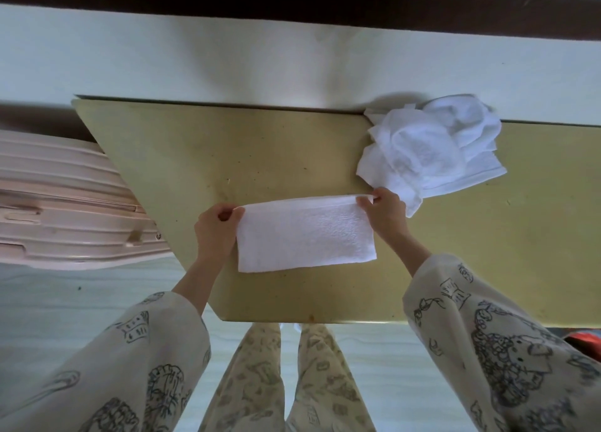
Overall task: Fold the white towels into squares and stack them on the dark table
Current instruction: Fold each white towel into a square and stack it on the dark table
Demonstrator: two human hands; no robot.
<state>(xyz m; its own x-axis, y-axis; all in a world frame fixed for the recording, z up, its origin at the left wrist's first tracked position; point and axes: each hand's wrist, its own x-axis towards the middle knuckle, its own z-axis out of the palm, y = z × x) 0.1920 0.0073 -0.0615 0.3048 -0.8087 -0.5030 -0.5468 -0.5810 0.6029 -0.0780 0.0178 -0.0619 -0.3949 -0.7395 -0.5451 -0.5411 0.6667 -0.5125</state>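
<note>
A white towel (304, 235) lies folded in half as a wide rectangle on the olive-brown table (234, 152), its fold along the far edge. My left hand (216, 228) pinches the towel's far left corner. My right hand (385, 213) pinches the far right corner, next to the pile. A crumpled pile of white towels (429, 150) sits at the table's far right, against the wall.
A pale pink ribbed suitcase (65, 204) stands to the left of the table, close to its slanted left edge. A light wall (260, 51) runs behind the table. My patterned trouser legs (286, 379) are below the table's near edge.
</note>
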